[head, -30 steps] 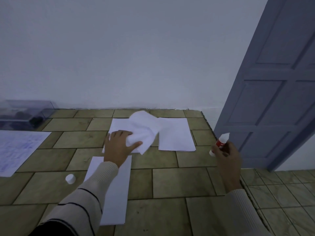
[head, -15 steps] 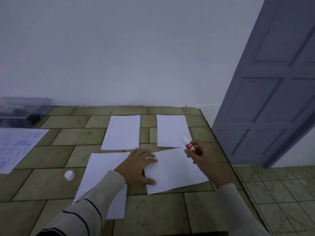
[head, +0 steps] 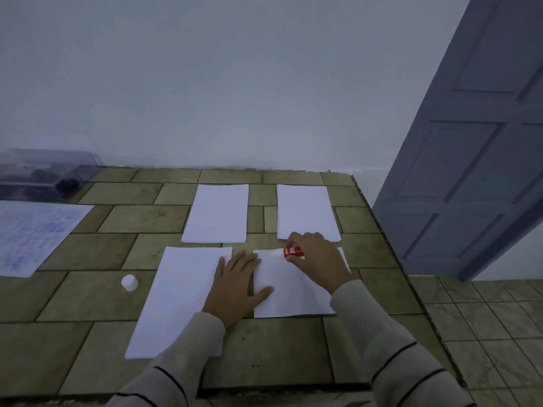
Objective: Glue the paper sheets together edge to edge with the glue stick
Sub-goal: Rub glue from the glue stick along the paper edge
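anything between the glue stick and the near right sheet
Nothing visible: the right hand holds the glue stick tip at the sheet, far left corner. The left hand rests lower on its left edge.

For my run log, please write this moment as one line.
left grip: flat across near-left sheet and near-right sheet | right grip: holds glue stick, tip at near-right sheet's far edge | cap: off, on tiles

On the tiled top [head: 102, 254] four sheets lie in two rows (a gap between left and right). The far-left sheet [head: 217, 214] and far-right sheet [head: 305, 210] are behind, the near-left sheet [head: 179, 301] and near-right sheet [head: 291, 298] in front. The left hand [head: 238, 284] bridges the near pair. The glue stick [head: 292, 252] is at the near-right sheet's far edge. The cap [head: 129, 282] stands left of the near-left sheet.
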